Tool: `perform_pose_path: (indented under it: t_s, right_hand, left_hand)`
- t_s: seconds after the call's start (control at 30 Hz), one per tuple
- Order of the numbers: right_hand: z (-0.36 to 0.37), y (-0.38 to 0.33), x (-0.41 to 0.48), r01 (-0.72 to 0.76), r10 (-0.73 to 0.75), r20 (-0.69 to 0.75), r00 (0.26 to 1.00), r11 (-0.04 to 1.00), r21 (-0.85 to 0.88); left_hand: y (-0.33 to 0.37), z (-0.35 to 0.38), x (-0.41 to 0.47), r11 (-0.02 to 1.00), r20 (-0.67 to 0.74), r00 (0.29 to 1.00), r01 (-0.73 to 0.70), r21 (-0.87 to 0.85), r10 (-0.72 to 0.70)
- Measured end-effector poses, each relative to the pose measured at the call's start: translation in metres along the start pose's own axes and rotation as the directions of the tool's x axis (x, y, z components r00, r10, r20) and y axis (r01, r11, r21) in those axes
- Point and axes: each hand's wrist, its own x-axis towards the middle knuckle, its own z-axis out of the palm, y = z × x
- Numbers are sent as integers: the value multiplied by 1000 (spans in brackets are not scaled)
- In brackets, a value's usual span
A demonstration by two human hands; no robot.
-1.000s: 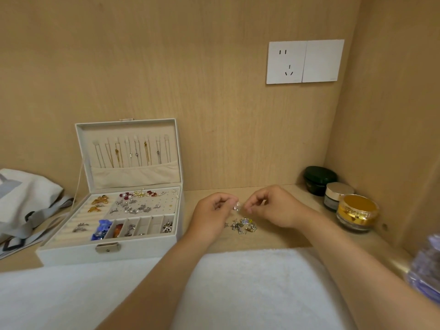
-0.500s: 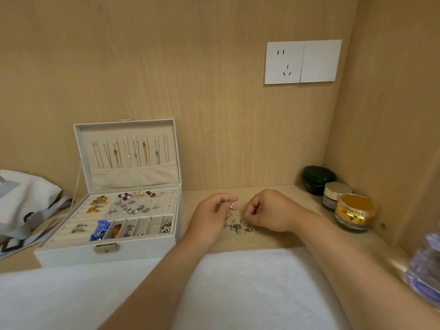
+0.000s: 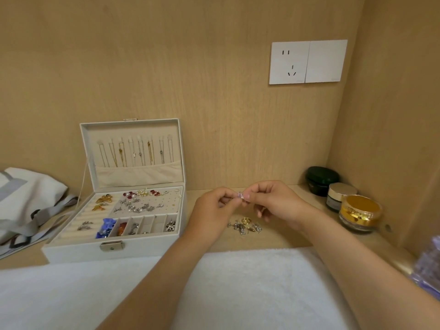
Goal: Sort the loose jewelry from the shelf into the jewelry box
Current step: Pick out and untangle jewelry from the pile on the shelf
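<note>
Reaches in from the near edge with both bare forearms, across a white towel (image 3: 238, 282), to the right of the open jewelry box (image 3: 78, 251). Holds left grip (image 3: 212, 210) and right grip (image 3: 276, 201) lifted off the shelf (image 3: 285, 236), fingertips meeting, backs of the hands turned outward. Pinches one small silvery piece (image 3: 241, 195) between thumb and forefinger of each grip, remaining fingers curled loosely under. Loose jewelry heap (image 3: 245, 226) on the shelf just below the grips, right of the box and apart from it. Box lid upright with chains hung inside, tray compartments partly filled. Farther right of the box, in the corner: gold-lidded jar (image 3: 360, 211) among two others.
</note>
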Motion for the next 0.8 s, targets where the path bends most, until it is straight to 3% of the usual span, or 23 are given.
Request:
perform_pose_path:
  t_s: [0.13, 0.27, 0.47, 0.8]
  right_hand:
    - [15, -12, -1, 31, -33, 27, 999, 998, 63]
    - [41, -31, 5, 105, -106, 18, 994, 994, 42]
    - [85, -65, 21, 161, -162, 45, 986, 987, 14]
    - [139, -78, 47, 235, -137, 281, 950, 905, -354]
  left_hand:
    - [19, -33, 2, 982, 45, 998, -61, 180, 54]
    - [34, -76, 2, 952, 132, 991, -38, 305, -2]
    - [32, -144, -5, 980, 54, 997, 34, 194, -45]
    - [-2, -197, -23, 964, -25, 999, 39, 262, -34]
